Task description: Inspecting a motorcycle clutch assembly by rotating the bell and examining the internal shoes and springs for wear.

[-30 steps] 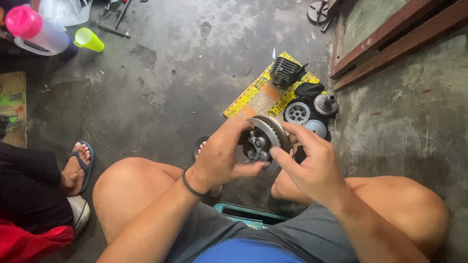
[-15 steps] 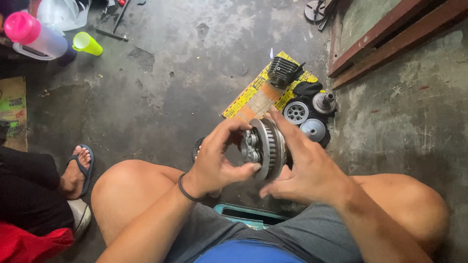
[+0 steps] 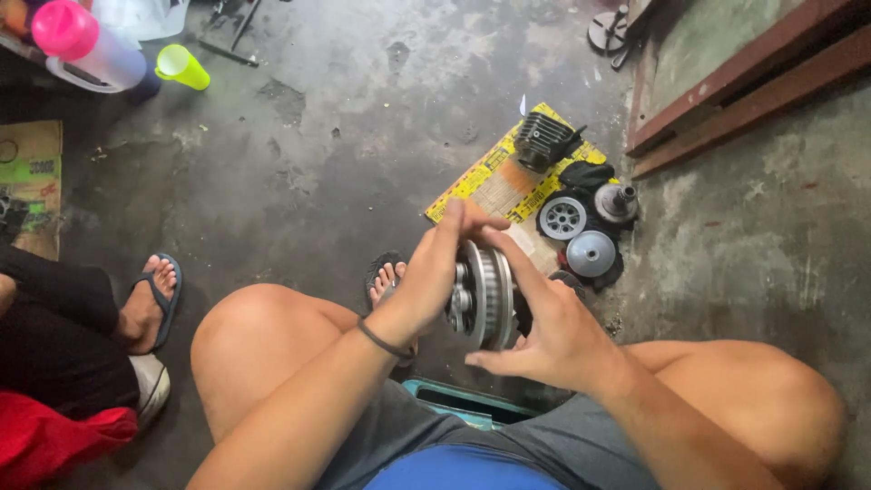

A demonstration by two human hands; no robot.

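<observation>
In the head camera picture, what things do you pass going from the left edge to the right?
Pink-lidded jug → green cup → left hand → metal wheel part → right hand → spoked disc → shiny dome disc

A flattened yellow carton (image 3: pixel 504 177) with dark print and a brown bare patch is lying on the concrete floor (image 3: pixel 318 181) near the upper right, carrying dark metal parts at its far and right edges. A brown cardboard box (image 3: pixel 32 181) with green and yellow printing is sitting at the floor's left edge.
</observation>
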